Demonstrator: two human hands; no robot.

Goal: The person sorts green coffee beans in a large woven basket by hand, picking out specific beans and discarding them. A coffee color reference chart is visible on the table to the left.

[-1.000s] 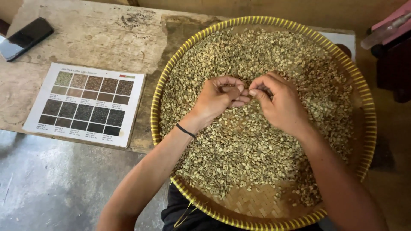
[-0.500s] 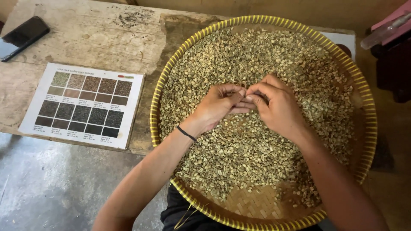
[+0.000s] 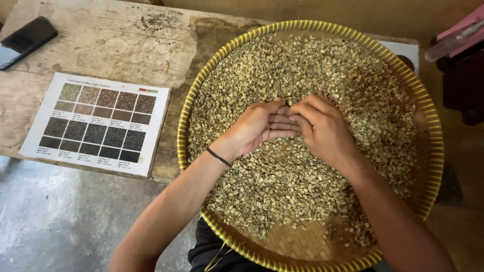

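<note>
Nearest the viewer, a round woven tray (image 3: 432, 166) with a yellow rim shows a bare patch of weave at its near edge, the rest heaped with pale green coffee beans (image 3: 282, 186). At the heap's middle the left hand (image 3: 257, 127) and right hand (image 3: 322, 128) rest with fingers curled and fingertips touching; whether they pinch a bean I cannot tell. Farther left on the wooden table (image 3: 116, 40) lie a colour chart card (image 3: 98, 123) and a dark phone (image 3: 26, 39)

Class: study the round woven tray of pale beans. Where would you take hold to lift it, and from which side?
Probably the yellow rim of the woven tray, at its left and right edges, one hand each. It is wide, shallow and loaded with loose beans, so opposite holds should keep it level.
</note>
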